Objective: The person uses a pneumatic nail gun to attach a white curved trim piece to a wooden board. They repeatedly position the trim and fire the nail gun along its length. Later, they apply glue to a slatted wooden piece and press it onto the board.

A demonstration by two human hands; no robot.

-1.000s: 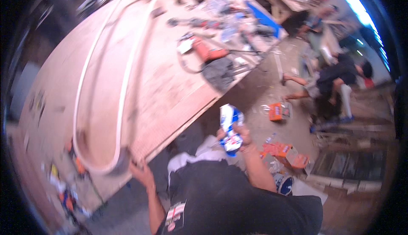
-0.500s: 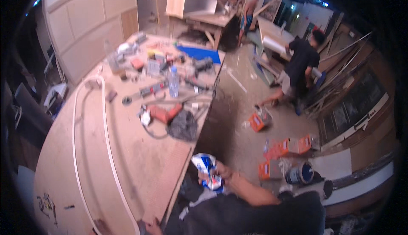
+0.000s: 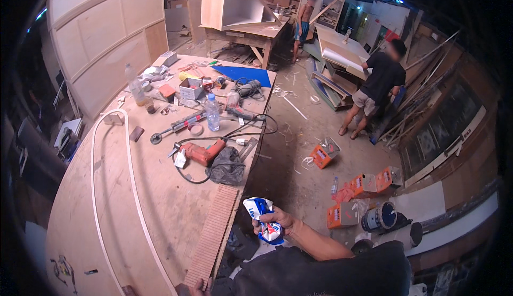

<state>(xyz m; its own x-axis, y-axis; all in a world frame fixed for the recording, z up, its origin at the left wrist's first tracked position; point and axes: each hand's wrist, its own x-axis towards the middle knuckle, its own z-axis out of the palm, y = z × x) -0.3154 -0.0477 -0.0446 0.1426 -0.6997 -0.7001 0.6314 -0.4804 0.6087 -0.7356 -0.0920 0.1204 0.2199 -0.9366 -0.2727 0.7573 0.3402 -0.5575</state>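
Observation:
My right hand (image 3: 279,222) is closed around a crumpled white and blue packet (image 3: 258,209), which it holds just beyond the workbench's right edge. Only a few fingertips of my left hand (image 3: 196,287) come into the picture at the bottom, by the near end of a ridged wooden strip (image 3: 214,231) on the bench; the rest of that hand is cut off, so its grip is hidden. Left of it, a thin pale strip bent into a long arch (image 3: 140,210) stretches over the plywood workbench (image 3: 69,216).
An orange power tool (image 3: 202,152) with a black cord, a black plastic bag (image 3: 226,166), a water bottle (image 3: 212,113) and a blue sheet (image 3: 243,75) crowd the bench's far half. Orange-labelled cans (image 3: 342,214) and a bucket (image 3: 378,218) stand on the floor. Two people are further off.
The view has steadied from a blur and shifted slightly. My right hand keeps its grip on the packet. The nearer person, mid-stride before, now has both feet together on the floor.

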